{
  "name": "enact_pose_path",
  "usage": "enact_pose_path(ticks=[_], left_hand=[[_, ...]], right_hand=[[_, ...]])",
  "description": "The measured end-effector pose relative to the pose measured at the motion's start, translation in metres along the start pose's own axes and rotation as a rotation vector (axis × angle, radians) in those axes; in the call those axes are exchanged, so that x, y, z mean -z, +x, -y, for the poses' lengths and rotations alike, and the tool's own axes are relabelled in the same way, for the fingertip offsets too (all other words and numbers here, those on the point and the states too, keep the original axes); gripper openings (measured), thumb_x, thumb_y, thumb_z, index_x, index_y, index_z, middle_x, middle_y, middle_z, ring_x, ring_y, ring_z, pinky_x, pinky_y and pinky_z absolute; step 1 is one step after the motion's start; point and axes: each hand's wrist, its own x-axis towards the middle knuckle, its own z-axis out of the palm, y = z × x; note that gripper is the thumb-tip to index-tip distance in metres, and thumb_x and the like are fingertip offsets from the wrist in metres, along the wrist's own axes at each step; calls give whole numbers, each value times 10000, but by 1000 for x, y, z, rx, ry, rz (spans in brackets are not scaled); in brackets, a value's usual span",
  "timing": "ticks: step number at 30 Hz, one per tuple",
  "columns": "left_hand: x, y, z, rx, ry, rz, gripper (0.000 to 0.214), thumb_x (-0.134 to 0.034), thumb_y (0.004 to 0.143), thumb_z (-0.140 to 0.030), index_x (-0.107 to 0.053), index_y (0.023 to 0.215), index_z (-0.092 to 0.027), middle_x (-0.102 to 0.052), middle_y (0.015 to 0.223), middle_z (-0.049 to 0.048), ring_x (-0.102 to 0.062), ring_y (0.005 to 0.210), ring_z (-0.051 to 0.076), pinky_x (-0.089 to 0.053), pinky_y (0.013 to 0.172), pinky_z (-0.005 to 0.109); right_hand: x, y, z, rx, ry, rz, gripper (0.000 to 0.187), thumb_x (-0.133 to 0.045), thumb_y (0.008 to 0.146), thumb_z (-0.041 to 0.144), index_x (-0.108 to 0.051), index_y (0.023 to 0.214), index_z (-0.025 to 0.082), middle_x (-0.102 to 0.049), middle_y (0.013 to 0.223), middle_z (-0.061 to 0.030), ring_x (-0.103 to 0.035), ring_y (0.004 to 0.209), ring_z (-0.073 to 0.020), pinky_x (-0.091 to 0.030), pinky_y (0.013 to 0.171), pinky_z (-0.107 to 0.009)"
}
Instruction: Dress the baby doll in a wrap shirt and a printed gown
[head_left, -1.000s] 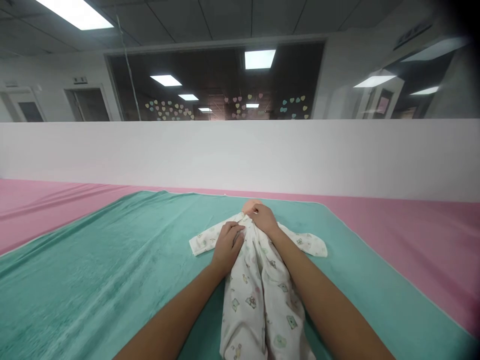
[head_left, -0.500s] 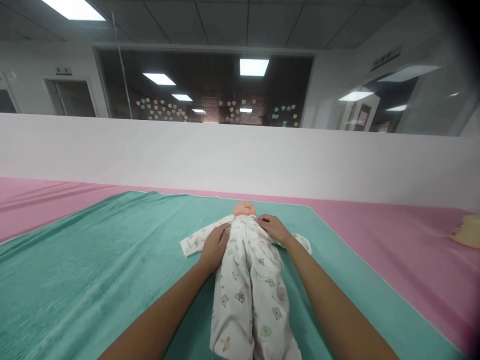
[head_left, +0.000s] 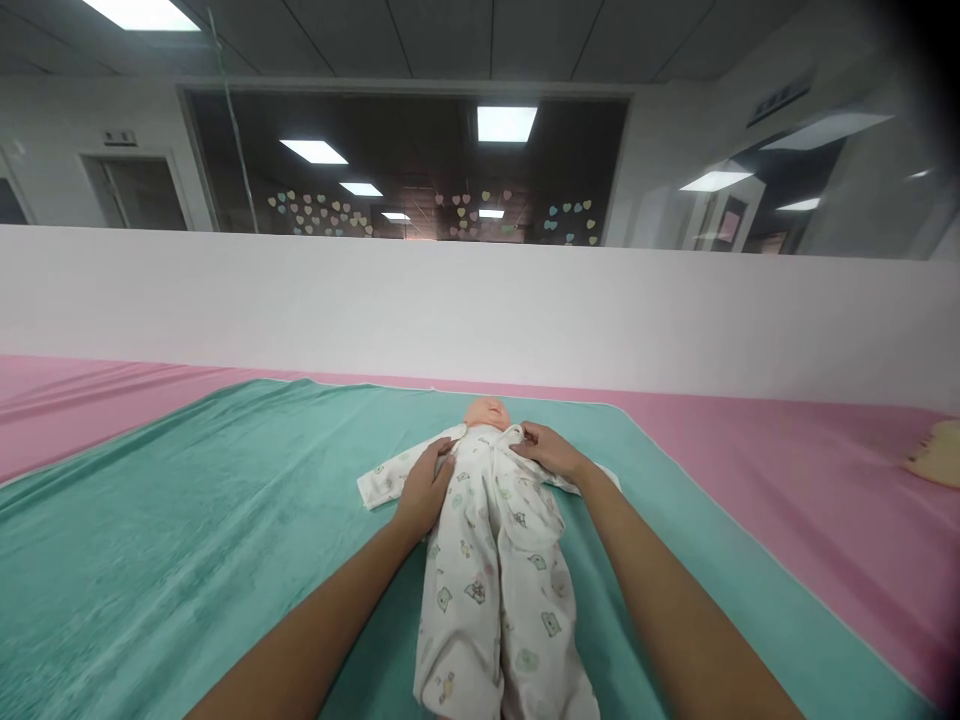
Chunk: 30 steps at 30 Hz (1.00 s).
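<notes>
A baby doll lies on its back, its bare head [head_left: 487, 411] at the far end. It wears a white romper [head_left: 465, 560] printed with small animals, both sleeves spread sideways and the legs toward me. My left hand [head_left: 425, 490] rests along the chest's left side, over the base of the left sleeve, with its fingers stretched out. At the right of the neckline, my right hand [head_left: 553, 452] has bent fingers closed on the romper's cloth. Its fingertips are partly hidden in the folds, and my right forearm covers part of the right sleeve.
Under the doll is a green blanket [head_left: 187, 540] with soft wrinkles, laid over a pink sheet [head_left: 795, 480]. A low white wall [head_left: 450, 310] stands behind, with windows above it. A yellowish item [head_left: 937, 455] lies at the far right edge.
My right fingers have shifted slightly at the neckline, and a fold of cloth there now stands up more. My left hand stays almost in place. The view has tilted a little.
</notes>
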Motion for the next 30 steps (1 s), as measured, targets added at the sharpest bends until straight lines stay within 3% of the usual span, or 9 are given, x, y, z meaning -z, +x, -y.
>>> enact_pose_path(ticks=[4, 7, 10, 14, 17, 20, 23, 26, 30], left_hand=[[0, 0, -1, 4, -18, 11, 365, -402, 873, -374, -479, 1200, -232, -537, 1245, 36, -475, 1154, 186, -353, 1003, 352], [4, 1, -1, -31, 1, 20, 340, -373, 882, -350, -507, 1174, -237, -563, 1203, 31, -501, 1113, 184, -376, 979, 350], [11, 7, 4, -123, 86, 14, 338, -301, 900, -297, -560, 1109, -238, -591, 1138, 26, -514, 1070, 172, -389, 965, 345], [17, 25, 18, -250, 270, -39, 343, -318, 887, -267, -627, 1031, -235, -567, 1178, 29, -459, 1125, 189, -343, 1006, 378], [15, 38, 25, -173, 348, 14, 303, -394, 861, -338, -648, 1013, -272, -527, 1254, 13, -420, 1183, 222, -321, 1012, 422], [15, 44, 21, -94, 312, 154, 326, -384, 858, -402, -606, 1083, -320, -543, 1244, -11, -446, 1177, 221, -326, 1003, 418], [22, 44, 14, -35, 197, 284, 346, -373, 846, -438, -579, 1102, -328, -528, 1261, -14, -466, 1166, 216, -374, 961, 366], [31, 46, 10, -4, 104, 377, 307, -426, 803, -435, -598, 996, -270, -548, 1213, 16, -500, 1110, 219, -409, 912, 331], [35, 53, 12, 43, 128, 424, 202, -472, 737, -334, -586, 852, -214, -596, 1058, 29, -552, 955, 210, -432, 842, 327]], right_hand=[[-15, 8, -9, -28, -1, -252, 215, -543, 725, 394, -513, 789, 191, -535, 768, 11, -467, 731, -155, -363, 670, -267], [-18, 8, -10, -35, 5, -287, 226, -514, 736, 414, -498, 732, 189, -528, 738, 13, -464, 705, -147, -359, 650, -264], [-11, 1, -8, -72, 36, -203, 284, -473, 753, 456, -467, 655, 190, -465, 589, 42, -405, 535, -112, -321, 527, -243], [8, -11, -3, -203, 57, 41, 255, -524, 708, 430, -490, 620, 193, -400, 451, 68, -358, 427, -95, -293, 460, -236], [20, -17, 5, -252, 37, 166, 167, -581, 647, 350, -551, 634, 186, -450, 458, 54, -392, 442, -97, -308, 465, -234], [25, -19, 12, -261, 54, 247, 137, -589, 624, 298, -605, 701, 185, -484, 489, 42, -412, 461, -102, -319, 469, -236], [24, -18, 16, -261, 63, 281, 125, -576, 623, 268, -621, 708, 187, -489, 494, 39, -414, 464, -103, -331, 467, -237], [20, -16, 15, -300, 77, 250, 136, -578, 615, 265, -623, 719, 190, -565, 585, 16, -488, 527, -121, -386, 500, -242], [13, -14, 11, -329, 106, 197, 172, -586, 603, 264, -625, 753, 192, -597, 651, 9, -517, 570, -123, -414, 519, -237]])
